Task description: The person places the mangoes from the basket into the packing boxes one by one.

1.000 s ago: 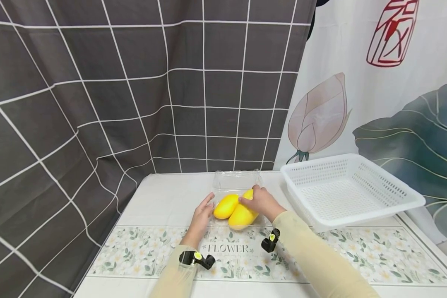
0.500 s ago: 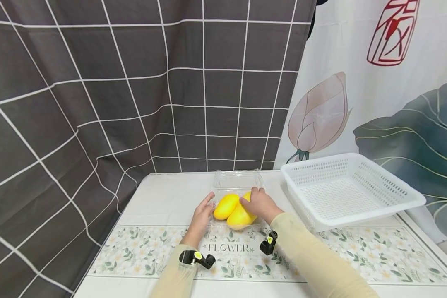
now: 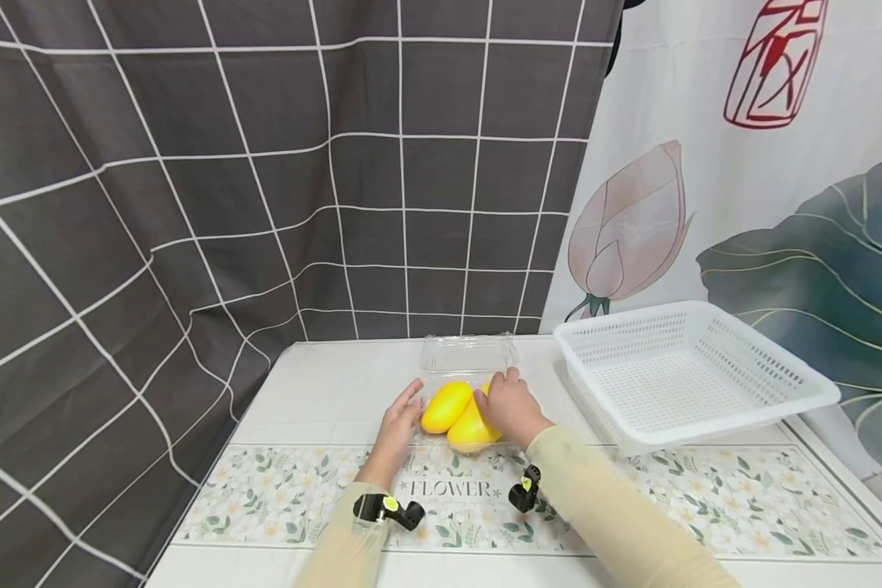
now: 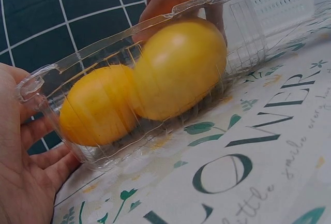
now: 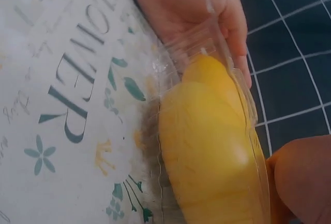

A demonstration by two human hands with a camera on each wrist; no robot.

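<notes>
Two yellow mangoes lie side by side in a clear plastic clamshell box [image 4: 111, 157], whose lid [image 3: 469, 354] is folded back behind it. My left hand [image 3: 394, 430] rests at the box's left end beside the left mango [image 3: 447, 407]. Its fingers [image 4: 57, 164] are fairly straight against the end wall. My right hand [image 3: 513, 407] holds the right mango [image 3: 472, 431] from above, fingers bent over its far side and thumb on its left. In the right wrist view, the right mango [image 5: 207, 146] fills the near part of the box, and only part of my right hand [image 5: 305, 177] shows.
A white perforated plastic basket [image 3: 694, 376] stands on the right of the table. Under the hands runs a floral printed strip [image 3: 287, 498] on a white tablecloth. A dark grid-patterned curtain [image 3: 441, 180] hangs behind.
The right mango has shifted slightly left and down into the box with my right hand around it. My right hand and forearm have edged left. The left hand stays put.
</notes>
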